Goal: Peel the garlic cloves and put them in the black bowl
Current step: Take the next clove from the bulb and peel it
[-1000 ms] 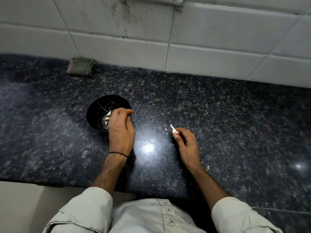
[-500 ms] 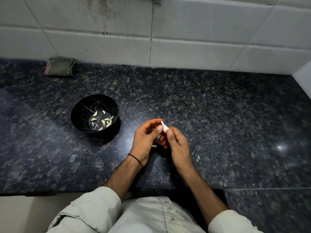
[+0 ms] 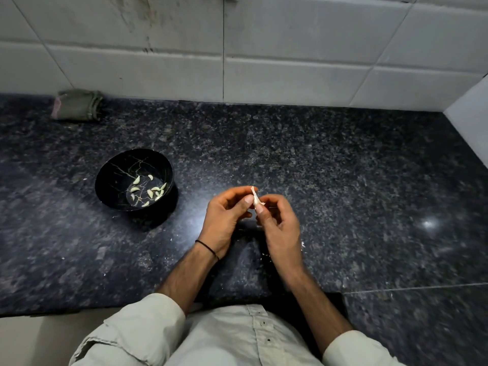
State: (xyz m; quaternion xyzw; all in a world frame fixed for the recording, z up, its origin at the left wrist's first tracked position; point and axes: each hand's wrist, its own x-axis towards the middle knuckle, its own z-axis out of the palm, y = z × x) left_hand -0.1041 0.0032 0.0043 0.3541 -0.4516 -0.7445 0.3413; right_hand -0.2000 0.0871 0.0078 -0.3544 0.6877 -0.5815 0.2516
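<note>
A small white garlic clove (image 3: 255,197) with a papery tip is pinched between the fingertips of both hands above the dark counter. My left hand (image 3: 224,217) grips it from the left with thumb and fingers, and my right hand (image 3: 280,223) holds it from the right. The black bowl (image 3: 105,178) with gold vein lines stands to the left of my hands, apart from them. Several peeled cloves (image 3: 149,191) lie on its bottom.
A dark speckled granite counter (image 3: 343,194) runs to a white tiled wall (image 3: 264,62) behind and a side wall at the right. A folded green cloth (image 3: 78,104) lies at the back left. Tiny bits of white peel (image 3: 303,244) dot the counter near my right wrist.
My left hand left the bowl and came right to join my right hand on the clove. Both hands now hold it together.
</note>
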